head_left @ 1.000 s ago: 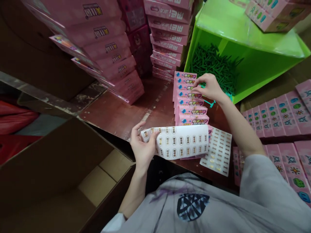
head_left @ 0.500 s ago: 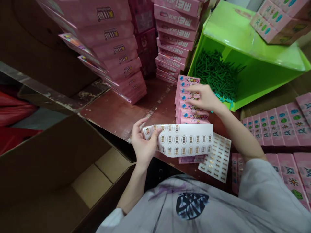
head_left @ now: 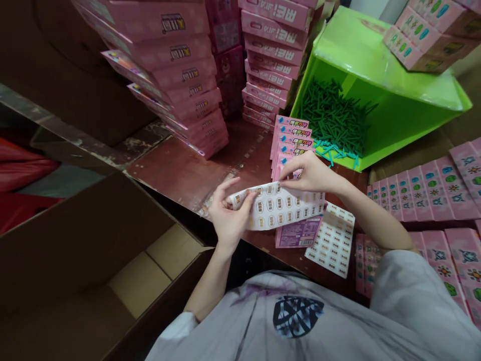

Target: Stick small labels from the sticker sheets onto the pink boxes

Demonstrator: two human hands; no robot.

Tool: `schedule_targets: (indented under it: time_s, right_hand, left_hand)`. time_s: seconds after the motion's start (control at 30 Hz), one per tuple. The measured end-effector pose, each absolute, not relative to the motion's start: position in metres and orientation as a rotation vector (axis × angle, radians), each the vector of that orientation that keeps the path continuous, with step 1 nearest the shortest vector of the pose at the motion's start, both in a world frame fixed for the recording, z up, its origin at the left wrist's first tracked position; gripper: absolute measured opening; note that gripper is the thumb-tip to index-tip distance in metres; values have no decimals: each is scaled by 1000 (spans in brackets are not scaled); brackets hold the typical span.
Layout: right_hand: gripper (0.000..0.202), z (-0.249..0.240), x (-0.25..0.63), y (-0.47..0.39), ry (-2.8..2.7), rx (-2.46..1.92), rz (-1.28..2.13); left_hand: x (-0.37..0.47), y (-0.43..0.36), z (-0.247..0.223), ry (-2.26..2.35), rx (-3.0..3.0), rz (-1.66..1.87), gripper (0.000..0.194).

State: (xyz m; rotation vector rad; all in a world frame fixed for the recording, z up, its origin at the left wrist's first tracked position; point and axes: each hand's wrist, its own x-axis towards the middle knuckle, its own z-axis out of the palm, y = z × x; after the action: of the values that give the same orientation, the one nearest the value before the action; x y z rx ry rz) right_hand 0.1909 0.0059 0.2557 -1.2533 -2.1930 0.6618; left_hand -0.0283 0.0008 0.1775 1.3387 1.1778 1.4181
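Nearest is the grey shirt (head_left: 248, 331) of the person, with an open cardboard box (head_left: 75, 240) to the left. On the red-brown table (head_left: 180, 175), close to its near edge, lies a loose sheet of oval labels (head_left: 332, 240), as it did a second ago. The held label sheet (head_left: 276, 213) is up in front of the body, its left end pinched between the thumb and fingers of the left hand (head_left: 230, 220). Its right half now slants upward, where half a second ago it hung nearly level, so more of the purple pack face (head_left: 295, 233) beneath shows. The right hand (head_left: 311, 173) has moved most: earlier it was over the row of pink packs (head_left: 289, 138), and now its thumb and index finger meet at the top edge of the held label sheet. I cannot tell whether they grasp the paper, a single label or nothing. The row itself runs away from the person, its nearer packs partly hidden behind that hand. Beyond and to the right, the bright green bin (head_left: 398, 115) holds green sticks (head_left: 334, 120); farther back on the left rise the stacked pink boxes (head_left: 188, 75), standing as before.
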Motion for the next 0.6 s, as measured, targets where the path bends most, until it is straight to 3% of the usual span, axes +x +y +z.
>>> schedule_targets:
  time_s: [0.13, 0.27, 0.43, 0.6]
  right_hand:
    - [14, 247, 181, -4, -2318, -1165, 396]
    - [15, 253, 191, 4, -2272, -1118, 371]
    - [14, 254, 266, 70, -1850, -1611, 272]
    - [16, 221, 317, 124, -1825, -1866, 346]
  left_hand:
    - [-30, 2, 178, 1197, 1292, 1425, 50]
    - [-33, 9, 171, 1189, 1224, 1368, 57]
    - [-41, 13, 157, 1187, 1187, 1327, 60]
    - [-53, 12, 151, 1248, 1203, 1318, 59]
